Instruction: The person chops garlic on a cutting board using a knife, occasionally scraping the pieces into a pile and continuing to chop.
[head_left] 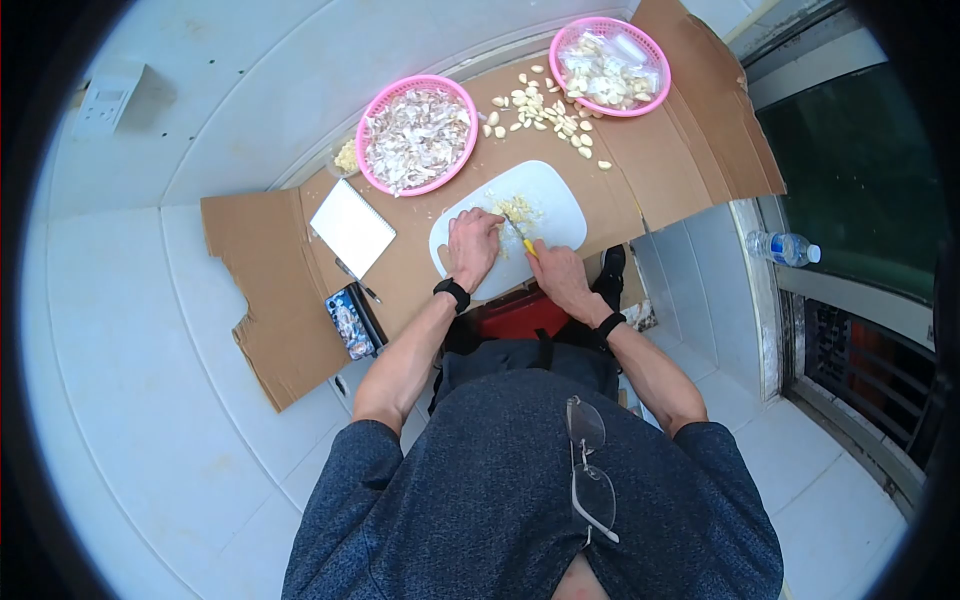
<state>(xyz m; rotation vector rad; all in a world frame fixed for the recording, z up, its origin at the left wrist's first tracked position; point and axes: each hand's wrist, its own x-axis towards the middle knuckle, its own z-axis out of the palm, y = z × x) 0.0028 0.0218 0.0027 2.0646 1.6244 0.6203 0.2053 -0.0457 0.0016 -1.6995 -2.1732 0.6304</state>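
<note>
My right hand point(563, 275) is wrapped around the yellow handle of a small knife point(528, 245). Its blade points up and left over a white cutting board point(562, 208). Chopped garlic point(516, 208) lies in a small heap around the blade. From the left, my left hand point(474, 243) rests on the board with its fingers bent together beside the blade; what they pinch, if anything, is hidden. Whole peeled garlic cloves point(540, 108) are scattered on the cardboard point(440, 212) beyond the board.
A pink basket point(470, 150) of garlic skins stands behind the board, another pink basket point(556, 70) with cloves and plastic bags further right. A small container of minced garlic point(345, 157), a notepad point(353, 228), a pen point(360, 282) and a patterned case point(349, 322) lie left. A water bottle point(783, 248) is at right.
</note>
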